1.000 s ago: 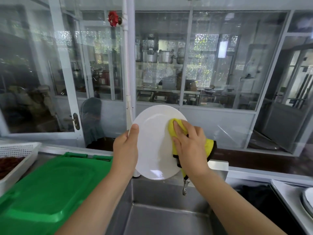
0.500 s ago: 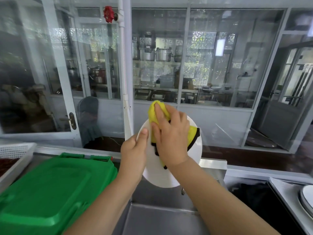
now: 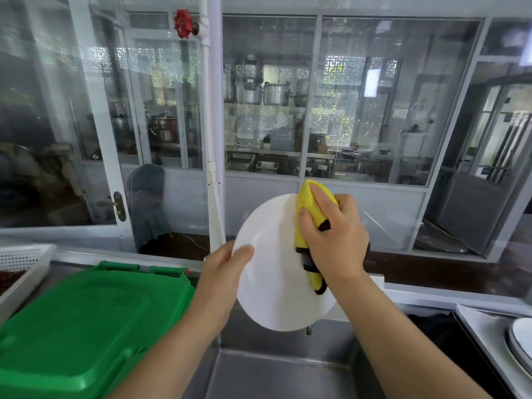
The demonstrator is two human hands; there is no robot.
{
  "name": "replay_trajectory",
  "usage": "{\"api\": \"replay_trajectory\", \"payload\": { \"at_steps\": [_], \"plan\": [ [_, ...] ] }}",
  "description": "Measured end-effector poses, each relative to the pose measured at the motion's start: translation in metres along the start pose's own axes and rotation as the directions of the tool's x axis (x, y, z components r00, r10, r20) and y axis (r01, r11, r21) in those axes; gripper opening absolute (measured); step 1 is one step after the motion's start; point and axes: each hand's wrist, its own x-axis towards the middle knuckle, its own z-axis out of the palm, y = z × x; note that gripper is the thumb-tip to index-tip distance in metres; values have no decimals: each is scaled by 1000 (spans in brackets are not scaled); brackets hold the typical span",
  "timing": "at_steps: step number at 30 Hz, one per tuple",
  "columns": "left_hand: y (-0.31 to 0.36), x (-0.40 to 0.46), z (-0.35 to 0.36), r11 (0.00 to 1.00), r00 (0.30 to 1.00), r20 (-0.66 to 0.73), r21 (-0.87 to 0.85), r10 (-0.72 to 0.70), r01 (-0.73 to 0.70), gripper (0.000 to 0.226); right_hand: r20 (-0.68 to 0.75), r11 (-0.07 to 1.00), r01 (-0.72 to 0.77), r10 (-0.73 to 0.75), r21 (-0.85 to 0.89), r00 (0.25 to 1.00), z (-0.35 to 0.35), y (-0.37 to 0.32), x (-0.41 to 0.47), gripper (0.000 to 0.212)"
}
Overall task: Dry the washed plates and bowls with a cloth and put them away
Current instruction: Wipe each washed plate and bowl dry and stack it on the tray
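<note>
A round white plate (image 3: 273, 272) is held upright above the steel sink (image 3: 276, 375). My left hand (image 3: 221, 272) grips its left rim, thumb on the face. My right hand (image 3: 331, 240) presses a yellow cloth with black trim (image 3: 306, 226) against the upper right part of the plate's face. The cloth is bunched under my fingers and hangs down past my wrist. More white plates (image 3: 521, 344) lie stacked at the far right edge.
A green plastic lid (image 3: 80, 321) covers the counter at left, with a white perforated basket (image 3: 20, 263) behind it. A white pipe (image 3: 213, 139) with a red valve (image 3: 182, 23) rises behind the sink. A tap tip (image 3: 309, 329) shows under the plate. Glass partition walls stand ahead.
My right hand with the cloth swept from the plate's middle to its top and now sits at the upper right. The plate stays held by my left hand.
</note>
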Motion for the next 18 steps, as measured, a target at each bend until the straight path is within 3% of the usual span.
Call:
{"api": "replay_trajectory", "payload": {
  "at_steps": [2, 5, 8, 12, 16, 18],
  "plan": [
    [14, 11, -5, 996, 996, 70, 77, -58, 52, 10, 4, 986, 161, -161, -41, 987, -5, 3, 2, 39],
    [29, 22, -3, 962, 986, 159, 275, -45, 0, 24, 5, 925, 372, -372, -82, 928, -6, 6, 0, 33],
    [28, 20, 1, 934, 986, 165, 351, 7, -65, 27, -42, 910, 407, -411, -79, 911, -5, 4, -3, 31],
    [24, 10, 13, 949, 991, 128, 305, 47, -85, 25, -30, 871, 484, -487, -84, 873, -5, -3, -7, 31],
    [23, 3, 20, 948, 990, 58, 284, 130, -141, 26, -49, 892, 447, -451, -71, 891, -11, -5, -4, 35],
    [19, 0, 22, 947, 982, -2, 265, 187, -180, 27, -105, 969, 248, -247, -13, 963, -15, -3, -4, 40]
  ]
}}
